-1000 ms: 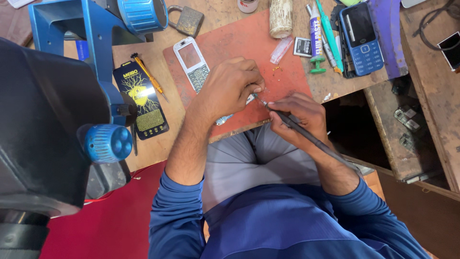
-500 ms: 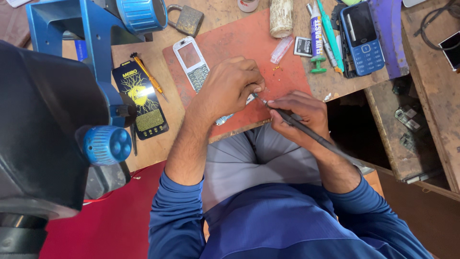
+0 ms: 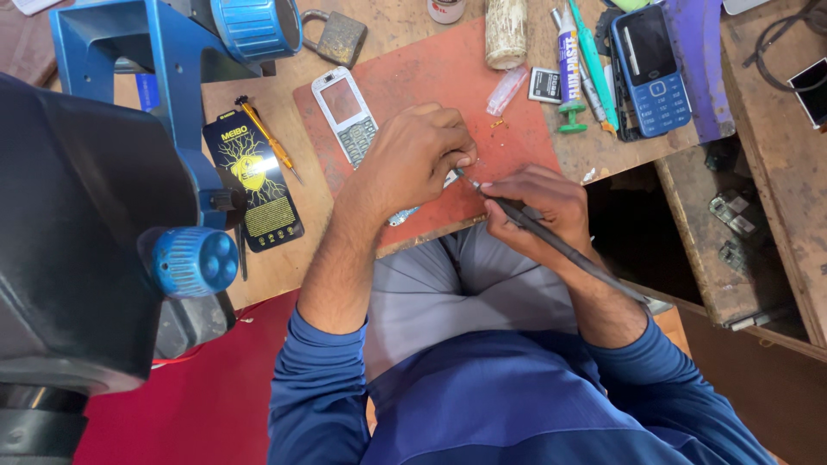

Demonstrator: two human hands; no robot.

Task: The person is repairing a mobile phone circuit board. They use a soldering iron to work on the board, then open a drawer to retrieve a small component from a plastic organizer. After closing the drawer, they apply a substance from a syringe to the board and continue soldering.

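Hands meet over the red rubber work mat near its front edge. Left hand presses closed on a small silver phone part lying on the mat, just right of a white phone front cover. Right hand is clamped around a thin dark screwdriver, tip touching the part.

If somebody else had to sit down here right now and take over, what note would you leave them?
Left hand: pressed down on a small part on the red mat, fingers curled over it; most of the part is hidden.
Right hand: grips a thin dark tool like a pen, tip at the left fingertips.
Nearby: white phone front cover lying beside the left hand, blue phone at the far right, yellow screwdriver to the left.
Done: the cover is off.
Left: the tool is at the part; nothing is reassembled.
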